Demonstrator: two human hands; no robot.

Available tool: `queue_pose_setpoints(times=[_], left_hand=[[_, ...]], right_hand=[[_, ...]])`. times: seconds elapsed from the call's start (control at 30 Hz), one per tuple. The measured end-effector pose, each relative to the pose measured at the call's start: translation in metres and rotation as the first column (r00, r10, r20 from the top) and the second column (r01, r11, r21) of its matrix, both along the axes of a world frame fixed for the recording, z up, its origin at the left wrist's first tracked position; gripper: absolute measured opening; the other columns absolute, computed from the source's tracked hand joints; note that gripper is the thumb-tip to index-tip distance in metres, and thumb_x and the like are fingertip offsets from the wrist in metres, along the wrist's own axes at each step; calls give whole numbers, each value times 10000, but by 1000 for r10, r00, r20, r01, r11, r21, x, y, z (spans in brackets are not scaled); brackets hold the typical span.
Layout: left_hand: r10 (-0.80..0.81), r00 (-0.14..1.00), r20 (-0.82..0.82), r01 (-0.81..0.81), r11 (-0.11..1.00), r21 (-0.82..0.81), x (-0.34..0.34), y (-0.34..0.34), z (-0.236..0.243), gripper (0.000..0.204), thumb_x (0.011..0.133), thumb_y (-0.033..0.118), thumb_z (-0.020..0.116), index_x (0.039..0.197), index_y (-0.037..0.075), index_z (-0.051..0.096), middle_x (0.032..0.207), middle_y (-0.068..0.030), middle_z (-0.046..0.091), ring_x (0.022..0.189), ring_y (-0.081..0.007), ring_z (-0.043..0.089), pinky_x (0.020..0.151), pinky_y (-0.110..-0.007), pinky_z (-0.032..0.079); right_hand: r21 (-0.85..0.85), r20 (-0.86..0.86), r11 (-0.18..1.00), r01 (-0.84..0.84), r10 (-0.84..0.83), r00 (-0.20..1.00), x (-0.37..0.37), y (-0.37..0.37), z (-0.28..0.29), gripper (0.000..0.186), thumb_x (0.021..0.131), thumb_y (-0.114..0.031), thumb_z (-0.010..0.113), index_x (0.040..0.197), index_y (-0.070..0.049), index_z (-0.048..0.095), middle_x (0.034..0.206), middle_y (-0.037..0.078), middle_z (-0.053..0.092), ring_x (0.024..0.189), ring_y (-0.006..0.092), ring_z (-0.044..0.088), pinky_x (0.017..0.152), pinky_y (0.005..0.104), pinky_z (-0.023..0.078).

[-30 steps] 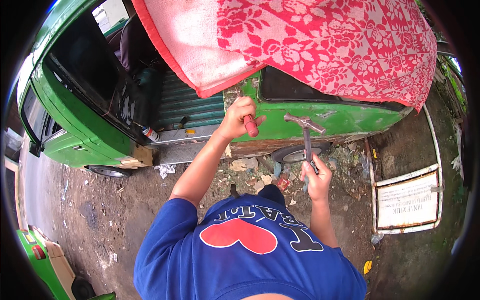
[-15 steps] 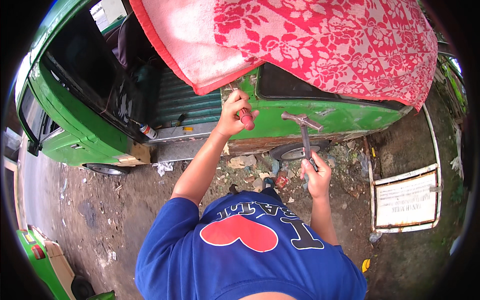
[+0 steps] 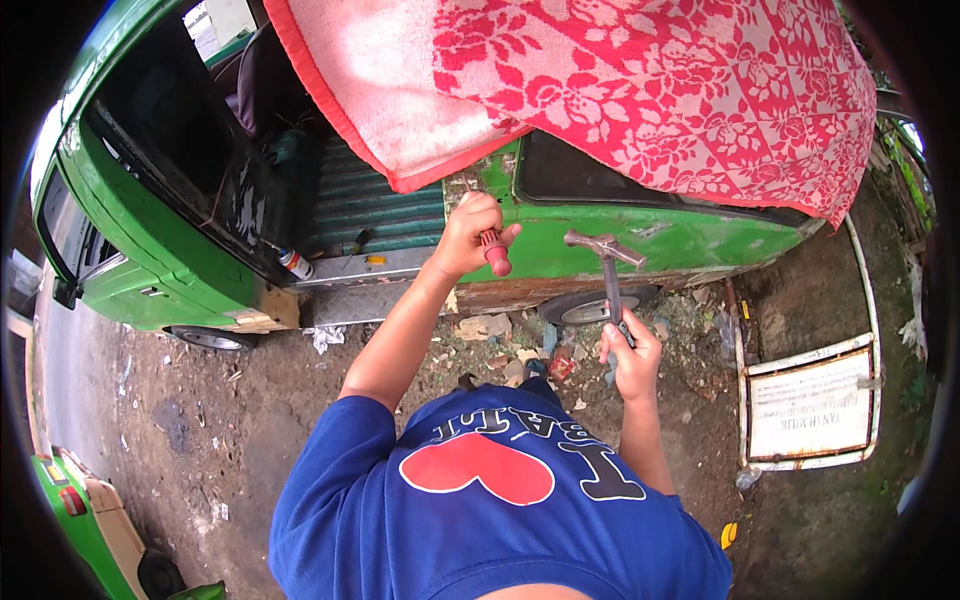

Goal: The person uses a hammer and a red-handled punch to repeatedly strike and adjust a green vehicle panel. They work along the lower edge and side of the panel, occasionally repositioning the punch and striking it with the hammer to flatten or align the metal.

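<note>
My left hand (image 3: 468, 236) is closed around the red handle of a screwdriver (image 3: 497, 256). The handle's butt points back toward me, and the blade end is hidden behind my fingers, beside the door pillar of a green van (image 3: 560, 230). On the right, my right hand (image 3: 632, 355) grips a hammer (image 3: 612, 272) low on its dark shaft. The metal head stands up in front of the van's green side panel, apart from the screwdriver. Bare, worn patches show on the pillar near my left hand.
A red and pink floral blanket (image 3: 660, 100) drapes over the van's roof and side window. In the open doorway, a spray can (image 3: 296, 264) and small tools lie on the sill. Rubble litters the ground by the wheel (image 3: 590, 306). A white-framed sign (image 3: 810, 405) lies at right.
My left hand has tilted a little, and the screwdriver's shaft, which showed above my fist, is now hidden. The hammer has barely moved.
</note>
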State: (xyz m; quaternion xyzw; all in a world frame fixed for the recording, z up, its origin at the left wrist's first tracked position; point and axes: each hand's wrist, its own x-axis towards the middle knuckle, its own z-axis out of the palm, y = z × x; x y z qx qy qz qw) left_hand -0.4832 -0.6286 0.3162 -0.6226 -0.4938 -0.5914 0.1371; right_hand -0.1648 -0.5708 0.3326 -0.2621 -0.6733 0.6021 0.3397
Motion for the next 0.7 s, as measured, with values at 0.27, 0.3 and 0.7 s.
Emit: queue_pose_setpoints(times=[0.27,0.3,0.7], left_hand=[[-22,1000,10,22,1000,18,-3,1,0,346,702,46,775,651,67,434,646,-64,440,624,-264,469,636,-365,357],[-25,1000,2,25,1000,18,-4,1,1,345,703,44,774,652,67,433,645,-63,437,623,-264,468,633,-366,354],[-18,1000,-24,18,1000,20,-7,2,4,347,696,31,764,651,71,423,642,-64,427,617,-266,466,624,-368,349]], right_hand=[[47,14,999,-8,7,1000,-5,-3,2,374,933,-47,598,1290,55,559,768,24,567,596,82,524,535,234,454],[70,27,997,-15,13,1000,-6,-3,2,366,943,-46,572,1297,48,556,739,23,556,590,87,518,534,237,448],[51,31,998,-21,19,999,-9,-2,2,374,939,-70,597,1294,43,562,729,21,561,586,88,524,533,238,449]])
